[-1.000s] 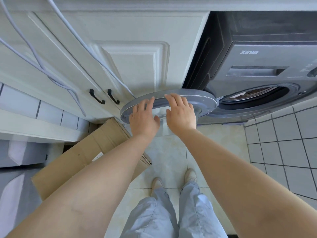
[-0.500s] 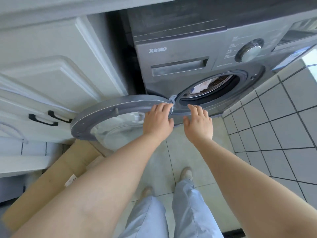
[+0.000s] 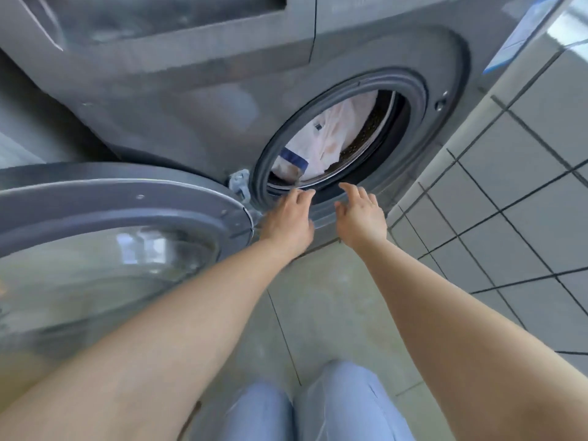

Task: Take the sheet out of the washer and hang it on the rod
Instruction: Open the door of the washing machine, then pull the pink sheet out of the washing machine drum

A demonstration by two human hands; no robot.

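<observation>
Both hands — left hand (image 3: 288, 218), right hand (image 3: 361, 214) — reach mid-frame, fingers loosely spread, holding nothing, toward the washer (image 3: 206, 100) opening; sheet (image 3: 331, 138) inside.

Bare forearms, no sleeves, no rings/watch on left hand (image 3: 288, 218) or right hand (image 3: 361, 218); light-blue trousers (image 3: 318, 405).

A single wide-angle view from the person's head looks forward and steeply down, close to the front of the washer (image 3: 197, 100). The open drum mouth (image 3: 337, 135) sits right of centre, the swung-out door (image 3: 121, 198) fills the left, and both forearms reach in from the bottom edge over the tiled floor (image 3: 318, 297). Straight lines bow toward the edges.
</observation>
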